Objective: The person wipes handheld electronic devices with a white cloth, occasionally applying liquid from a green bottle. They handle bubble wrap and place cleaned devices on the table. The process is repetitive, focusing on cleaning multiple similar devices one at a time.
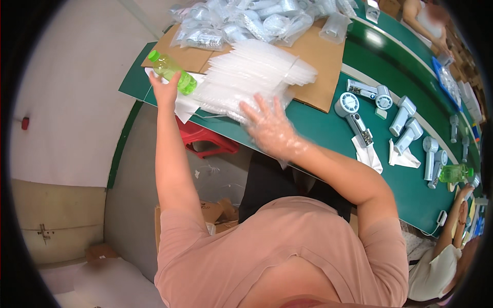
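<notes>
Loosely curled, the left hand overlaps a clear, green-capped bottle, grip unclear; the right hand spreads empty.

Red plastic stool under green table, cardboard box below, metal latch far left, blue tray upper right

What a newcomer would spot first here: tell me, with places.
The big heap of bagged items on cardboard tops the picture. Then comes the bright green bottle by the left hand, at left. Pale blue handheld fans on the green table, at right, follow.
</notes>
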`<move>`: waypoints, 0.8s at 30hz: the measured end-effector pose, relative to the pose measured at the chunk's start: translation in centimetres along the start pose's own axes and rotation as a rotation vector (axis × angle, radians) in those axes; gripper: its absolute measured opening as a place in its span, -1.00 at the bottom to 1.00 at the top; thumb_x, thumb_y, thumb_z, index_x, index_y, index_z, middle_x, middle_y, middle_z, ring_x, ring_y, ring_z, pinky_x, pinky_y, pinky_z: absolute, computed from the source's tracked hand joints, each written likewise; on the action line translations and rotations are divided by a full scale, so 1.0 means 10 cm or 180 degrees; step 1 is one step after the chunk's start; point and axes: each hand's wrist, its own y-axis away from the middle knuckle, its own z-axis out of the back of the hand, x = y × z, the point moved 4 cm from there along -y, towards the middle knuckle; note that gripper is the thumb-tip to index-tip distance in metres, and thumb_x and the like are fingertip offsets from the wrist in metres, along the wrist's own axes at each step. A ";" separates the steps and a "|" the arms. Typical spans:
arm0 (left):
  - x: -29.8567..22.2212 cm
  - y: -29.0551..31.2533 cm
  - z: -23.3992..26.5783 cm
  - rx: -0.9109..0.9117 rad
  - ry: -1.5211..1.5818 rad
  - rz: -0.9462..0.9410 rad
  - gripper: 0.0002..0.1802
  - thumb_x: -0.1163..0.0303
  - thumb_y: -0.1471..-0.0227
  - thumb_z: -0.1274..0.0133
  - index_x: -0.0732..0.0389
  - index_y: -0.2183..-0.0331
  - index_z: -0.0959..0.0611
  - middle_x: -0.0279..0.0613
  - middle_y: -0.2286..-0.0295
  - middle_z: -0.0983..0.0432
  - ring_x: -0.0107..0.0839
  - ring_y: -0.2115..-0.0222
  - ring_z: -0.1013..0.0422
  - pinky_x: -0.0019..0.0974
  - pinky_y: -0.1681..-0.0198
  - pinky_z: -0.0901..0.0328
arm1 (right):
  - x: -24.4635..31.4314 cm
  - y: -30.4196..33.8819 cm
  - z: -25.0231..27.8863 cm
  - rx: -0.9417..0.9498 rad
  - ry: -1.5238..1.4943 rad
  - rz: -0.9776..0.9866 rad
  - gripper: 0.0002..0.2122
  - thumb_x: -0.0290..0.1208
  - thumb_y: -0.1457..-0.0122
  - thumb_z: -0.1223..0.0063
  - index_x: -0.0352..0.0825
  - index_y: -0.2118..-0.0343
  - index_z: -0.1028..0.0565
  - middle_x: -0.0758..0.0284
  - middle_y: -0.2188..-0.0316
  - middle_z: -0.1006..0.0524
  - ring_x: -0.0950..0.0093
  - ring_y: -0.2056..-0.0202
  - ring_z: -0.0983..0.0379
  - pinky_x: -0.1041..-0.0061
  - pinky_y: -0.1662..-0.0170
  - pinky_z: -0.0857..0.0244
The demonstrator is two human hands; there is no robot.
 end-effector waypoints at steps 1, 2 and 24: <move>-0.02 -0.02 -0.06 0.0207 0.0104 0.0018 -0.08 0.29 0.09 -0.39 0.34 -0.21 -0.29 0.12 -0.11 -0.37 -0.15 -0.11 -0.36 -0.15 -0.12 -0.28 | -0.10 -0.06 -0.11 -0.0112 0.0070 -0.0166 -0.60 -0.30 -0.08 -0.17 -0.12 -0.03 -0.57 0.12 -0.35 -0.14 -0.02 -0.33 -0.03 -0.22 -0.23 0.00; -0.05 -0.04 -0.10 0.0407 0.0204 0.0043 -0.11 0.31 0.08 -0.39 0.33 -0.20 -0.31 0.10 -0.08 -0.41 -0.17 -0.08 -0.39 -0.17 -0.12 -0.29 | -0.17 -0.09 -0.11 -0.0225 0.0066 -0.0262 -0.60 -0.31 -0.08 -0.16 -0.12 -0.04 -0.57 0.11 -0.35 -0.14 -0.03 -0.33 -0.03 -0.19 -0.23 -0.02; -0.98 1.91 -0.16 0.0414 0.1199 -0.0069 -0.18 0.54 -0.06 -0.24 0.32 -0.25 -0.16 0.01 -0.09 -0.31 -0.19 -0.12 -0.30 -0.15 -0.23 -0.16 | -0.66 0.48 0.66 -0.1760 -0.0440 -0.0738 -0.70 -0.38 0.04 -0.30 -0.22 0.19 -0.58 0.19 -0.03 -0.50 0.16 -0.03 -0.43 0.16 -0.07 -0.30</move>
